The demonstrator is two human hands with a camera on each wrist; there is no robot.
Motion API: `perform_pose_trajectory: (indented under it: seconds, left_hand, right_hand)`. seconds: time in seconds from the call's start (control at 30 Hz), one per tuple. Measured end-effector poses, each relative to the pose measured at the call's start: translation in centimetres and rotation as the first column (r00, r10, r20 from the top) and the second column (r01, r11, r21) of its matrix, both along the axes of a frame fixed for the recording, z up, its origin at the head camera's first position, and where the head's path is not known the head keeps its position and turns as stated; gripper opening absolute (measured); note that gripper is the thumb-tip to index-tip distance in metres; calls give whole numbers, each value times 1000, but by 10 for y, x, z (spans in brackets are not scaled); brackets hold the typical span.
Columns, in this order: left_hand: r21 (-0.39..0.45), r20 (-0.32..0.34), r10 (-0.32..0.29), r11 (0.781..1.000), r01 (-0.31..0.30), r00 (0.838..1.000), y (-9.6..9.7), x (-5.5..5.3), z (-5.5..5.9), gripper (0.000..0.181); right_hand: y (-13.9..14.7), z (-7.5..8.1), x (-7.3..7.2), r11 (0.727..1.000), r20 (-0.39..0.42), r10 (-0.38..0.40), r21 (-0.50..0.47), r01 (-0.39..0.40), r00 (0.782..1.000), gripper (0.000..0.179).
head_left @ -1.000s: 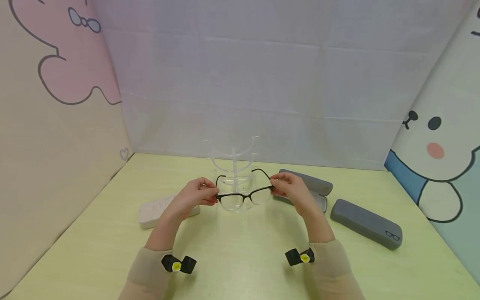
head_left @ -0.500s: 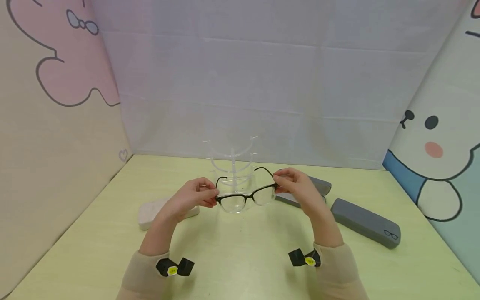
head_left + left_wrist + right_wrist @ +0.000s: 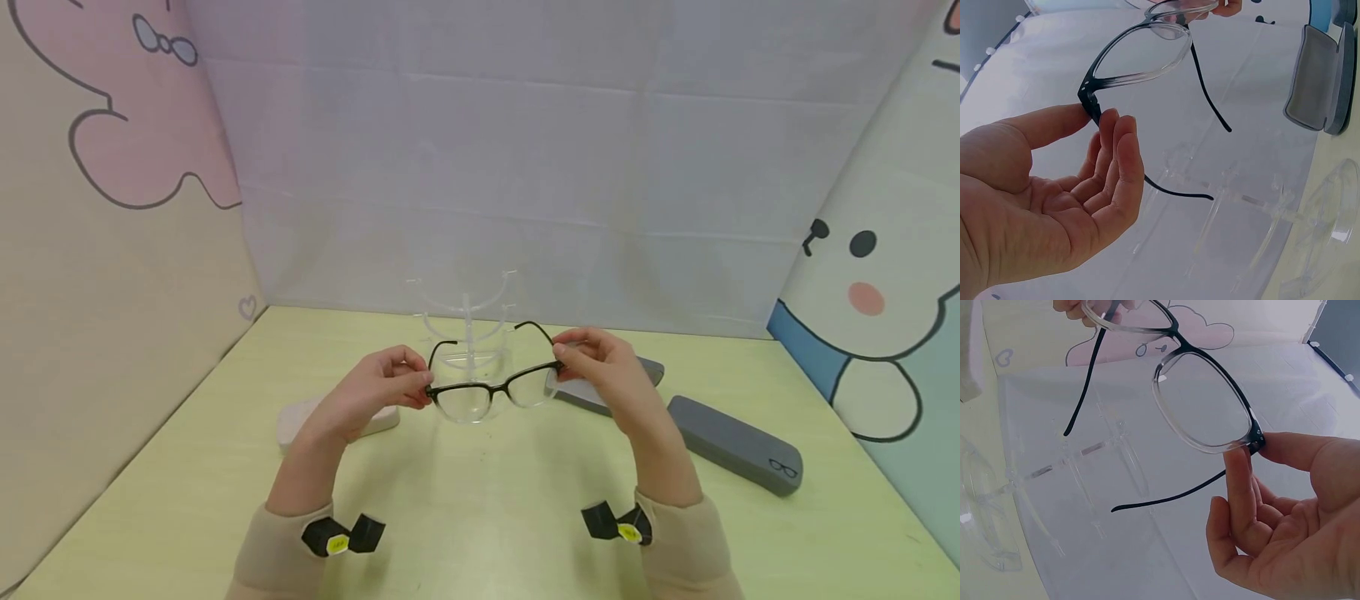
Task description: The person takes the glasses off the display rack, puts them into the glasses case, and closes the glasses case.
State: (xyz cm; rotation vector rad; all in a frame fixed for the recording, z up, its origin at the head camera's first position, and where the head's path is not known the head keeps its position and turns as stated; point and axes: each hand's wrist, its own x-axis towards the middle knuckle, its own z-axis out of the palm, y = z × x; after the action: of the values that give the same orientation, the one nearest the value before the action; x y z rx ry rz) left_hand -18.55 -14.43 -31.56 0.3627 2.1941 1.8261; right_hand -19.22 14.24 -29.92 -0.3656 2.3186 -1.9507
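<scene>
A pair of eyeglasses, black along the top and clear along the bottom of the rims, is held up in the air with both temples unfolded and pointing away from me. My left hand pinches the left hinge corner between thumb and fingers, as the left wrist view shows at the hinge. My right hand pinches the right hinge corner, which sits higher than the left one, so the frame tilts. Behind the glasses stands a clear display stand with curved arms; nothing hangs on it.
A white glasses case lies partly behind my left forearm. An open grey case lies behind my right hand, largely covered by it in the head view. Another grey case, shut, lies to the right. A white cloth wall closes off the back.
The right hand has moved up and to the right with its end of the glasses. The left hand has shifted slightly left and up. The glasses are tilted more.
</scene>
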Motion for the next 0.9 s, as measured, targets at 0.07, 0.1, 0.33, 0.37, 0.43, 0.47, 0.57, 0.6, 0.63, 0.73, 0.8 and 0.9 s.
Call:
perform_pose_trajectory:
  seconds: [0.07, 0.1, 0.33, 0.37, 0.43, 0.47, 0.57, 0.6, 0.63, 0.73, 0.8, 0.9]
  left_hand:
    - [10, 2, 12, 1000, -12, 1000, 1, 1, 2, 27]
    - [13, 4, 20, 1000, -20, 1000, 2, 2, 3, 28]
    - [5, 34, 32, 999, -32, 999, 12, 5, 7, 34]
    - [6, 38, 26, 1000, -26, 999, 14, 6, 7, 34]
    - [9, 44, 16, 1000, -16, 999, 16, 7, 7, 32]
    - [13, 47, 12, 1000, -13, 999, 17, 7, 7, 32]
    - [18, 62, -12, 1000, 11, 998, 19, 9, 5, 32]
    - [18, 62, -21, 1000, 20, 998, 19, 9, 4, 32]
    - [20, 62, -28, 999, 27, 998, 20, 9, 3, 32]
    - [28, 53, -42, 999, 40, 998, 25, 6, 0, 33]
    - [43, 44, -46, 998, 44, 998, 29, 4, -1, 34]
    - [68, 42, -51, 996, 48, 998, 35, 1, -3, 34]
  right_hand:
    - [0, 1, 1, 1000, 2, -9, -7, 9, 1000, 37]
    - [0, 2, 1, 1000, 5, -15, -6, 15, 1000, 37]
    - [3, 4, 6, 995, 42, -74, 67, 71, 996, 38]
    - [4, 4, 7, 993, 48, -82, 85, 78, 995, 39]
    - [5, 3, 8, 991, 56, -92, 107, 86, 994, 40]
    - [6, 3, 8, 990, 63, -94, 115, 86, 994, 40]
    - [9, -1, 9, 988, 78, -88, 137, 77, 993, 41]
    - [11, -2, 10, 987, 82, -85, 142, 73, 993, 41]
    - [12, -4, 10, 987, 86, -81, 146, 68, 993, 41]
    - [19, -7, 10, 987, 80, -70, 152, 57, 994, 42]
    - [23, -7, 9, 987, 70, -70, 149, 59, 995, 43]
    - [29, -8, 8, 986, 57, -81, 153, 72, 995, 43]
